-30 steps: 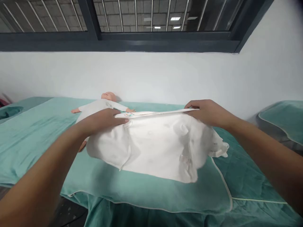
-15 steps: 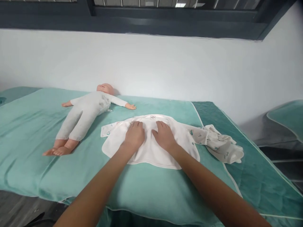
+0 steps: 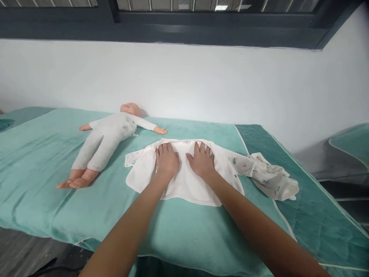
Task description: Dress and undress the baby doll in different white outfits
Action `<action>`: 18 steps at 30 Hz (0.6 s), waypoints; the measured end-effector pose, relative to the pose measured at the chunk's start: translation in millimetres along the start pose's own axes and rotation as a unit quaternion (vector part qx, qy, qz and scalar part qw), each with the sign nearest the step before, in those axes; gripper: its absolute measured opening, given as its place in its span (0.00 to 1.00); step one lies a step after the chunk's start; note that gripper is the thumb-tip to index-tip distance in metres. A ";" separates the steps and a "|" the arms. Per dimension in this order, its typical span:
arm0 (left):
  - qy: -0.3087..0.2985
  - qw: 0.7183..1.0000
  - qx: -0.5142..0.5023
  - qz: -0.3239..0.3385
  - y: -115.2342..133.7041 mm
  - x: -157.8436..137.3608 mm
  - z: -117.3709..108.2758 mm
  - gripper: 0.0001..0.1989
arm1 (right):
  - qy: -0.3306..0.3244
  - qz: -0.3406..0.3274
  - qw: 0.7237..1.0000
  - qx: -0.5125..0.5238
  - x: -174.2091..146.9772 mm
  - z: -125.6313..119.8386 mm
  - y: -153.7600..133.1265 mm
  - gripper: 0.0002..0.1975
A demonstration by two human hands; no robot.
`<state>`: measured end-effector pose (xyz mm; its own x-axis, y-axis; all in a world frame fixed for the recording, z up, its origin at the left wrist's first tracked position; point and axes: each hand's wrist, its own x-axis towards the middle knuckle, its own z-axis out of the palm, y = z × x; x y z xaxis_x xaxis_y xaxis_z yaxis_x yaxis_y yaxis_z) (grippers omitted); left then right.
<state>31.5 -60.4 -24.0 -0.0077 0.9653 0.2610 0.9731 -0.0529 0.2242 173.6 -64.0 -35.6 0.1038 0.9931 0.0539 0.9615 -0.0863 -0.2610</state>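
A small white baby shirt (image 3: 184,184) lies spread on the green bed cover, its label near the top edge. One printed sleeve reaches left, and the other reaches right to a crumpled printed cloth (image 3: 272,179). My left hand (image 3: 167,159) rests palm down on the left half of the shirt. On the right half lies my right hand (image 3: 201,159), flat with its fingers spread. Neither hand grips anything. To the left a baby doll (image 3: 106,134) in white clothing lies on its back, arms out, apart from the shirt.
The green bed cover (image 3: 52,161) runs along a white wall (image 3: 187,80). A dark window frame (image 3: 201,29) is above. At the right stands another green padded piece (image 3: 353,142). Grey floor (image 3: 17,250) shows at the lower left.
Both hands have spread their fingers on the shirt. My left hand has shifted slightly right and up; my right hand has slid a little towards the shirt's top edge.
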 end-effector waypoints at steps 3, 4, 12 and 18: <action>0.032 0.999 -0.005 -0.027 5.3 7.9 -1.0 0.24 | 0.023 -0.029 0.999 0.014 4.1 -2.2 -2.4 0.35; 0.037 0.999 -0.013 -0.036 7.3 11.9 -1.7 0.23 | 0.028 -0.039 0.999 0.021 6.5 -3.2 -3.3 0.35; 0.055 0.994 -0.065 -0.074 18.1 60.6 3.2 0.23 | 0.008 -0.011 0.998 0.063 55.0 -9.6 -10.6 0.35; 0.043 0.999 -0.016 -0.023 5.4 88.0 29.5 0.24 | 0.020 -0.014 0.998 0.052 87.3 3.7 3.6 0.33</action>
<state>42.8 31.8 -27.6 -0.0731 0.9414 0.3292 0.9635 -0.0186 0.2672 185.2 22.7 -35.4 0.0885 0.9911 0.0998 0.9330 -0.0474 -0.3567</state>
